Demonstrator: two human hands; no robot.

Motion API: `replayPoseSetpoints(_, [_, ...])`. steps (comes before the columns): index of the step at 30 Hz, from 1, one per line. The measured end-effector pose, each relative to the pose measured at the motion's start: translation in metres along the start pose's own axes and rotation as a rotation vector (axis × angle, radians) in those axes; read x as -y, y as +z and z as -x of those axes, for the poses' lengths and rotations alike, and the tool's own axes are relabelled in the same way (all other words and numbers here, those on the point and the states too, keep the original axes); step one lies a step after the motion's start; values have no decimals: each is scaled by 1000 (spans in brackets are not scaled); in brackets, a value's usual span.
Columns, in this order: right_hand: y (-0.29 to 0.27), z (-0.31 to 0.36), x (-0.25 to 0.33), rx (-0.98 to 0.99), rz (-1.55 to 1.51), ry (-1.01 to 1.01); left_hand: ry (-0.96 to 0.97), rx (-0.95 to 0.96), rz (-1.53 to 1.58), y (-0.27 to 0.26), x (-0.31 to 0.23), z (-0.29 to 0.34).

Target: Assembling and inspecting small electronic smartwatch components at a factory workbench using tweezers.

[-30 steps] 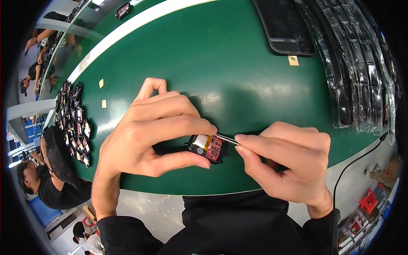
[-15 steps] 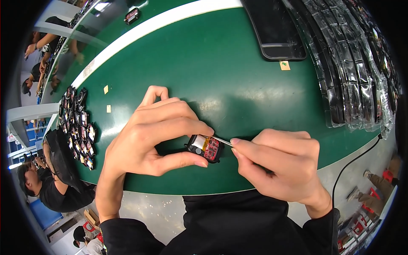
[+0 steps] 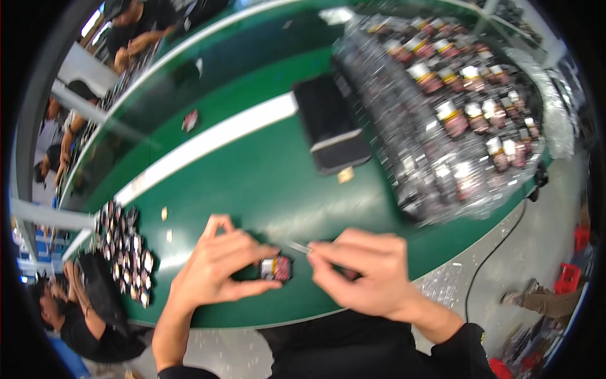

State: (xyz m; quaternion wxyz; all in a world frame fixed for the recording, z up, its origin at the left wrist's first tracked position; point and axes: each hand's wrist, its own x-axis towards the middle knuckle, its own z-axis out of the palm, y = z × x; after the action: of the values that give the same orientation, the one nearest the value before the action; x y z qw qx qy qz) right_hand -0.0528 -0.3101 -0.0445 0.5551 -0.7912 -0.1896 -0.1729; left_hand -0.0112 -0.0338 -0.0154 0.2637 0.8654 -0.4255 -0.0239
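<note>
While the left hand in the head view has its thumb and fingers pinched around a small module at the near side of the green table, the right hand is pinching some tweezers, tips blurry but just off the module's far right side. Over on the left there's a pile of parts, with a black slab farther out and clear plastic trays stacked far right.

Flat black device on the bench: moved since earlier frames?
No. The flat black device still has the tan square at its near edge; only the camera view shifted.
</note>
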Motion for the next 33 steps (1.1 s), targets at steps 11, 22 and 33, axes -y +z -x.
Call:
replayPoseSetpoints(11, [5,6,-4,-127,-128,41,297,-218,171,-44,-40,-149])
replayPoseSetpoints(22, [3,8,1,-107,-185,-16,375,-158,247,-23,-51,-214])
replayPoseSetpoints(33, [1,6,2,-18,-115,31,-523,-447,-393,-49,159,-67])
